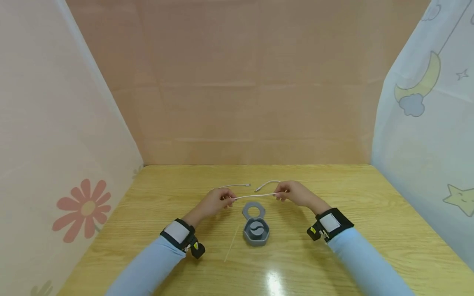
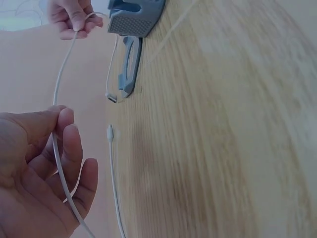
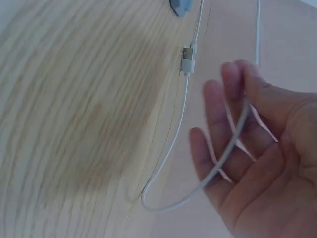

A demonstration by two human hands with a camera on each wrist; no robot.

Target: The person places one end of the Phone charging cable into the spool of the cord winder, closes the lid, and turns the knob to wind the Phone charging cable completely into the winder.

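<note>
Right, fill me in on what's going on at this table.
A person holds a thin white cable stretched between both hands above a wooden table. The left hand pinches one part, the right hand another, and the two loose ends curve back over the tabletop. A grey case lies open just in front of the hands.

Glossy wooden table [image 1: 333, 246] between a peach backdrop [image 1: 259, 82] and patterned curtains [image 1: 426, 123].
</note>
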